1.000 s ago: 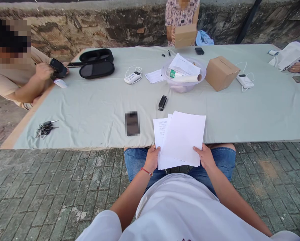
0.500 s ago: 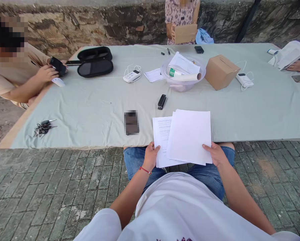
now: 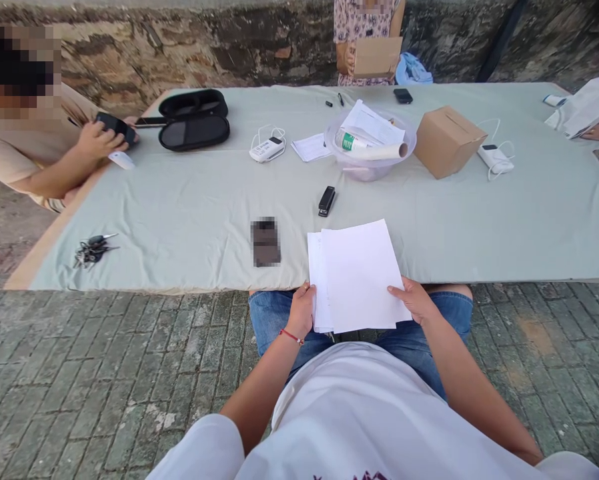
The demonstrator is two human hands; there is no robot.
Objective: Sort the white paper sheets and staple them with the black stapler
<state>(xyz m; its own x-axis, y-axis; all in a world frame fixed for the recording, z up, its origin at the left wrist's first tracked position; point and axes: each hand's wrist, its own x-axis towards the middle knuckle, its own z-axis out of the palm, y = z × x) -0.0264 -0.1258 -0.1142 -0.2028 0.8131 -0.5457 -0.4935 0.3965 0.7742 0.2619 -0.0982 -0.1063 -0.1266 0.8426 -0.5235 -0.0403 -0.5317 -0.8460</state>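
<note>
I pinch the loose stack of paper (image 3: 362, 280) between my two hands: my left hand (image 3: 302, 311) closes on its left side, thumb on top, and my right hand (image 3: 415, 301) grips the right side likewise. The stack overlaps the near edge of the table (image 3: 189, 220), its lower part above my lap; I can't tell whether it touches the cloth. Farther in from that edge lies a black stapler (image 3: 326, 201); a dark, blurred-out object (image 3: 266, 242) sits left of the sheets, and keys (image 3: 94, 251) lie by the near left corner.
</note>
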